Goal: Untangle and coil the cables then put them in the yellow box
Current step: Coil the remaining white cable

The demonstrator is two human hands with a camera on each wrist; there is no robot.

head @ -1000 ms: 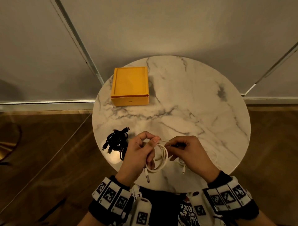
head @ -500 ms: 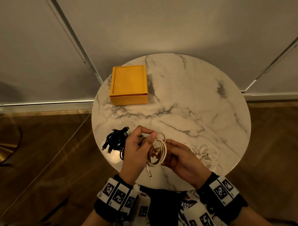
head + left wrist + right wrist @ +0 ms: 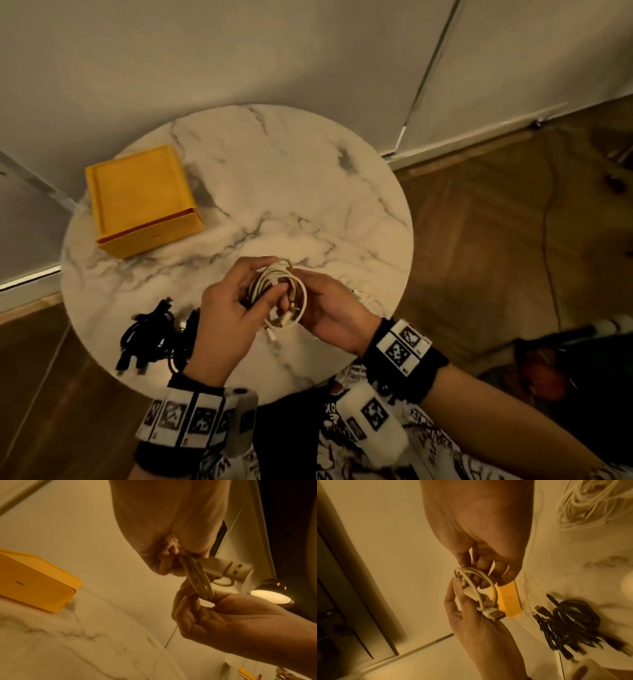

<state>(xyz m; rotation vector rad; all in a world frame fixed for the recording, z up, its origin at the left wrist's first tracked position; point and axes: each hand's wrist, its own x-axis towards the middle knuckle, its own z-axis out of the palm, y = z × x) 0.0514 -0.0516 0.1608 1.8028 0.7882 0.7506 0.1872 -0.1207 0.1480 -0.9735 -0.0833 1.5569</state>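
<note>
Above a round marble table (image 3: 308, 178), the left hand (image 3: 226, 308) and right hand (image 3: 334, 308) both pinch a coiled white cable (image 3: 286, 298) between curled fingers. A yellow box (image 3: 140, 205) sits closed at the table's far left. A tangle of black cables (image 3: 150, 335) lies near the left wrist.

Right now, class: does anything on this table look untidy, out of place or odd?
Two things. The black cables lie in a tangle at the table's near left edge, some ends past the rim. A loose white cable sprawls by the right hand. The yellow box sits undamaged; the white coil, held by both hands, looks neat.
</note>
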